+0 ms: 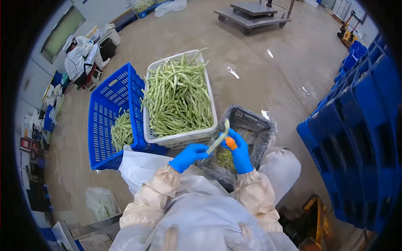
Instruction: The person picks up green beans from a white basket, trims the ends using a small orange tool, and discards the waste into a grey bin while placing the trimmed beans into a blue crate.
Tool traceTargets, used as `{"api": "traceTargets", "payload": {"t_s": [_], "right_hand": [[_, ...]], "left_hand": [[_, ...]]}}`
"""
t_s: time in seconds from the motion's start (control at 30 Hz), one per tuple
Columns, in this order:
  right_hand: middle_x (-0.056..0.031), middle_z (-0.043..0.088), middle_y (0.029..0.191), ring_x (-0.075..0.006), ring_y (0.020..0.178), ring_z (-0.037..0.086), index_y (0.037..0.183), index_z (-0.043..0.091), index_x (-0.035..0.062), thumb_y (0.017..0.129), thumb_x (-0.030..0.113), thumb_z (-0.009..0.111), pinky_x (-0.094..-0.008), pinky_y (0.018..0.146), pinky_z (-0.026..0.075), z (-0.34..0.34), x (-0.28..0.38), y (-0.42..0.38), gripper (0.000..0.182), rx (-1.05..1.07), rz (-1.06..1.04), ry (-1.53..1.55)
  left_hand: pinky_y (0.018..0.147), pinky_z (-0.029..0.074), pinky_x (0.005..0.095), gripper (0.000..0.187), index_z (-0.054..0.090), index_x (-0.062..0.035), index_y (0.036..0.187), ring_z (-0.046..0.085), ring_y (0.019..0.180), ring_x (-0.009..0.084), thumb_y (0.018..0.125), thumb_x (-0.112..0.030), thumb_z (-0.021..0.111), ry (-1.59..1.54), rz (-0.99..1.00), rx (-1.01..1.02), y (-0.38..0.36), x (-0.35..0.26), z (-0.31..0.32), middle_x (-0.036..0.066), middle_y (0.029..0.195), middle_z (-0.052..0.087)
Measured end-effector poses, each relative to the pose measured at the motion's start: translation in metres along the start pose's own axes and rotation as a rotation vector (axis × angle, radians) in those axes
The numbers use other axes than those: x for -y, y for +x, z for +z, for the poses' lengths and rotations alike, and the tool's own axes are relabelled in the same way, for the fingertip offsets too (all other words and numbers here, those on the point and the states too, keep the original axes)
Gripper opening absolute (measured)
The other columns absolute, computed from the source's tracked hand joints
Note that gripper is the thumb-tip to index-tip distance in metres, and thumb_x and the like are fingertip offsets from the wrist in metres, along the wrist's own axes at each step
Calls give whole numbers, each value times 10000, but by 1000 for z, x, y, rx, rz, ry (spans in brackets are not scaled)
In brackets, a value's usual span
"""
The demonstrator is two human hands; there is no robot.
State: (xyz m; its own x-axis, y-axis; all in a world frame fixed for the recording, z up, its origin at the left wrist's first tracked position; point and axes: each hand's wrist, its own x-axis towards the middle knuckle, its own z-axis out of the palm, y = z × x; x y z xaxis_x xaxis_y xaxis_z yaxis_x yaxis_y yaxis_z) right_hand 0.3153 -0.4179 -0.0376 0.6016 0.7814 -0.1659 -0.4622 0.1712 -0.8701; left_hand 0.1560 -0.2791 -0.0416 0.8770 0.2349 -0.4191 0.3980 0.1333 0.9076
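Note:
A pale green bean pod slants between my two blue-gloved hands, above a dark lined bin. Around its lower end, the fingers of my left hand are closed. My right hand grips the pod higher up, and an orange cap-like piece shows on its thumb. Green scraps lie in the bin below. Just beyond my hands, a white crate is heaped with long green beans. To its left, a blue crate holds a smaller pile of beans.
Stacked blue pallets rise on the right. A yellow metal piece is near my right side. Farther off are a wheeled platform cart and a seated person in white. Wet patches shine on the floor.

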Motion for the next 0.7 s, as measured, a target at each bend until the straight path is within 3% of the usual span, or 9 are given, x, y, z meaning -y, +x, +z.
{"api": "traceTargets", "payload": {"t_s": [0.1, 0.13, 0.17, 0.23, 0.3, 0.37, 0.5, 0.57, 0.7], "right_hand": [[-56, 602, 961, -145, 889, 578, 1101, 552, 0, 851, 82, 571, -261, 770, 448, -4, -11, -3, 264, 75, 14, -7], [-52, 601, 947, -137, 866, 574, 1064, 567, 1, 845, 69, 575, -256, 753, 449, -2, -17, -4, 230, 86, -14, -75], [-48, 600, 934, -129, 843, 570, 1026, 582, 2, 839, 56, 578, -251, 737, 450, -1, -23, -5, 195, 97, -40, -143], [-39, 599, 905, -111, 813, 556, 965, 599, 7, 832, 51, 590, -247, 734, 446, 6, -21, -9, 141, 133, -42, -110], [-37, 602, 905, -105, 820, 556, 979, 600, 14, 836, 60, 591, -250, 724, 456, 5, -22, -8, 151, 92, -68, 1], [-41, 604, 916, -108, 833, 557, 992, 600, 12, 837, 66, 591, -256, 723, 462, 5, -23, -7, 164, 32, 6, 66], [-55, 608, 939, -136, 861, 573, 1044, 589, 3, 853, 106, 576, -279, 741, 482, 6, -19, -9, 218, -40, 75, 150], [-62, 608, 941, -150, 859, 581, 1067, 577, -1, 860, 120, 565, -283, 750, 485, -1, 1, -8, 240, -4, 67, 183], [-95, 607, 955, -188, 848, 604, 1115, 543, -13, 878, 139, 530, -305, 769, 500, -12, 16, -10, 281, 236, 118, 97]], "left_hand": [[765, 441, 256, 287, 579, -2, 1077, 522, 825, 83, 799, -74, 584, 49, -43, -81, -4, 10, 10, 8, 933, 603], [758, 447, 263, 333, 562, -5, 1104, 524, 787, 85, 786, -86, 618, 28, 186, -191, 2, 9, 20, 8, 942, 598], [758, 447, 263, 333, 562, -5, 1104, 524, 787, 85, 786, -86, 618, 29, 186, -197, 5, 7, 28, 8, 942, 598], [743, 460, 283, 416, 534, -22, 1152, 537, 799, 103, 764, -103, 659, 276, 292, -419, 5, -14, 43, 25, 952, 598], [703, 477, 301, 550, 477, -52, 1226, 576, 783, 164, 726, -117, 697, 494, 365, -466, 7, -24, 49, 66, 945, 601], [673, 488, 333, 605, 421, -74, 1279, 596, 765, 246, 732, -114, 675, 1076, 706, -586, 11, -30, 55, 110, 944, 597], [681, 486, 353, 626, 380, -112, 1315, 590, 752, 302, 750, -124, 648, 1098, 515, -530, 16, -13, 57, 134, 956, 593], [707, 480, 366, 513, 445, -124, 1273, 590, 794, 314, 788, -121, 611, 1114, 290, -460, 2, -32, 56, 126, 976, 593], [719, 479, 363, 397, 525, -116, 1199, 599, 827, 296, 808, -100, 590, 979, 446, -386, -12, -25, 23, 117, 997, 602]]}}
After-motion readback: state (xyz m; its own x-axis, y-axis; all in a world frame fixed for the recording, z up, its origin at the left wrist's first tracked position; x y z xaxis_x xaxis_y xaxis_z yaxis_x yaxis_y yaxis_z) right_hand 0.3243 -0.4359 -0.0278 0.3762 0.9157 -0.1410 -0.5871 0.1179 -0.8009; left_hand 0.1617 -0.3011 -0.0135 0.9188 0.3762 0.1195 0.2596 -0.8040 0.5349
